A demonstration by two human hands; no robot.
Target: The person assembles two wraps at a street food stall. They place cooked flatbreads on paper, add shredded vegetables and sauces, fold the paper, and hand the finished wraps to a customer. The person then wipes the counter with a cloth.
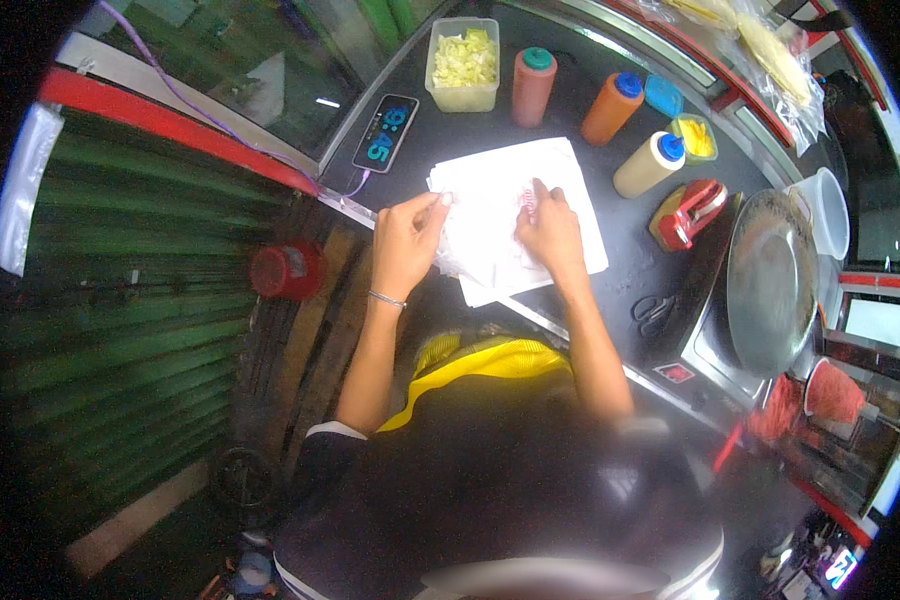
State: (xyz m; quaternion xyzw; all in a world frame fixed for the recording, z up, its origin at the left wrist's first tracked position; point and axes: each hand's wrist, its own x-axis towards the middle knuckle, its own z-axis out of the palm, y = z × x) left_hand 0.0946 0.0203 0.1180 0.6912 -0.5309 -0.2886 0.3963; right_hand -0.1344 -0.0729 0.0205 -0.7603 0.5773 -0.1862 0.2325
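Note:
A stack of white paper sheets (560, 190) lies on the black counter (580, 90). My left hand (407, 240) pinches the left edge of the sheets between thumb and fingers. My right hand (548, 228) presses flat on the middle of the top sheet, fingers pointing away from me over a small red print. A thin bracelet circles my left wrist.
Behind the paper stand a tub of chopped yellow-green food (463, 62), three squeeze bottles (610, 108) and a small yellow-filled cup (694, 137). A phone (385, 132) lies at the counter's left edge. Right: red tape dispenser (690, 212), scissors (653, 312), round griddle (768, 280), clear plastic jug (823, 212).

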